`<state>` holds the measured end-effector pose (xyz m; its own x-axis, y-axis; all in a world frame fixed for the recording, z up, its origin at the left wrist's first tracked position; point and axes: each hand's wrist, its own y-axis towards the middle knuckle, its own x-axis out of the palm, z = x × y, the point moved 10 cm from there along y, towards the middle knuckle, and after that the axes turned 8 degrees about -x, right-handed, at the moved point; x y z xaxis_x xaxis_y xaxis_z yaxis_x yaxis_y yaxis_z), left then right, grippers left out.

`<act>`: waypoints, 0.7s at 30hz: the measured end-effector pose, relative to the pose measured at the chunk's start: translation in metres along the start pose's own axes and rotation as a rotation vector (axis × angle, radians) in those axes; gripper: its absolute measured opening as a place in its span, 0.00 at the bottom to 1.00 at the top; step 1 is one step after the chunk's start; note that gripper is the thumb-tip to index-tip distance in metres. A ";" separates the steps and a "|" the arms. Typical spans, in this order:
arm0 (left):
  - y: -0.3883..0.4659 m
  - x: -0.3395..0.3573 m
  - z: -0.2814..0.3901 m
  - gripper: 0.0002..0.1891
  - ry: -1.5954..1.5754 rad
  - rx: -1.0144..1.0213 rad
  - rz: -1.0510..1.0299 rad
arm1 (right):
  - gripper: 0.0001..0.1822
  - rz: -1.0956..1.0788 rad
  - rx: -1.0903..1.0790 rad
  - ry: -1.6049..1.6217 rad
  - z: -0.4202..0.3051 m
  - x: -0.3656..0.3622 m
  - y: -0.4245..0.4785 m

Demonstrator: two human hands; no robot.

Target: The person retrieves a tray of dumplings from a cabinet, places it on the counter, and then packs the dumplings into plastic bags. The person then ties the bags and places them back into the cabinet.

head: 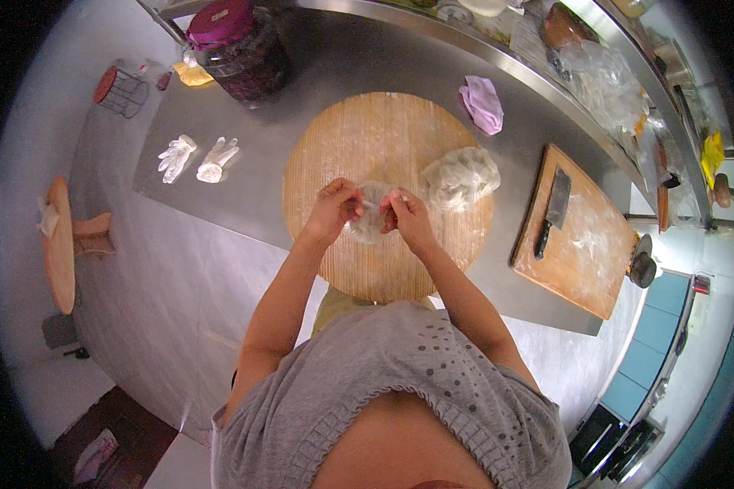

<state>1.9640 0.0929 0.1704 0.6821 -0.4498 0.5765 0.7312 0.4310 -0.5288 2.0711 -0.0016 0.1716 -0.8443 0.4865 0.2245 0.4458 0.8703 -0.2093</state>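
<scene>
Both my hands are over a round wooden board dusted with flour. My left hand pinches one side of a thin, clear plastic bag with its fingertips. My right hand pinches the other side, close to the left. The bag's whitish contents are partly hidden by my fingers, and I cannot tell what they are. To the right on the same board lies a bulkier, crumpled plastic bag, also whitish inside.
A floury rectangular cutting board at the right carries a cleaver. Two white gloves lie at left on the steel table. A large dark jar and a lilac cloth are farther back, beneath a loaded shelf.
</scene>
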 end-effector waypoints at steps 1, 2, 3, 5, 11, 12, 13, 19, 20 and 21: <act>0.008 -0.014 -0.005 0.08 0.007 -0.003 0.049 | 0.18 0.014 -0.004 -0.018 0.004 -0.003 0.000; 0.012 -0.022 -0.007 0.08 0.015 -0.006 0.098 | 0.18 0.014 -0.010 -0.053 0.005 -0.004 -0.001; 0.015 -0.029 -0.011 0.08 0.048 -0.025 0.129 | 0.18 0.013 -0.016 -0.089 0.005 -0.005 -0.002; 0.017 -0.038 -0.012 0.07 0.116 -0.055 0.196 | 0.18 0.018 -0.004 -0.136 0.006 -0.006 -0.005; -0.010 -0.004 0.022 0.07 0.435 0.144 0.180 | 0.17 -0.079 -0.125 -0.309 -0.014 0.000 -0.003; -0.015 0.003 0.027 0.06 0.521 0.214 0.171 | 0.17 -0.100 -0.161 -0.358 -0.023 0.006 -0.002; -0.020 0.011 0.031 0.05 0.607 0.283 0.161 | 0.16 -0.119 -0.197 -0.406 -0.031 0.011 -0.001; -0.057 0.071 0.062 0.04 1.172 0.666 0.229 | 0.10 -0.150 -0.418 -0.725 -0.068 0.036 -0.003; -0.060 0.077 0.064 0.04 1.232 0.692 0.247 | 0.08 -0.136 -0.383 -0.685 -0.064 0.033 -0.003; -0.061 0.084 0.065 0.04 1.249 0.707 0.216 | 0.07 -0.122 -0.349 -0.644 -0.058 0.029 -0.003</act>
<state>1.9755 0.0797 0.2918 0.6103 -0.5431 -0.5767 0.7089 0.6993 0.0916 2.0627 0.0143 0.2343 -0.8533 0.3368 -0.3981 0.3154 0.9413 0.1205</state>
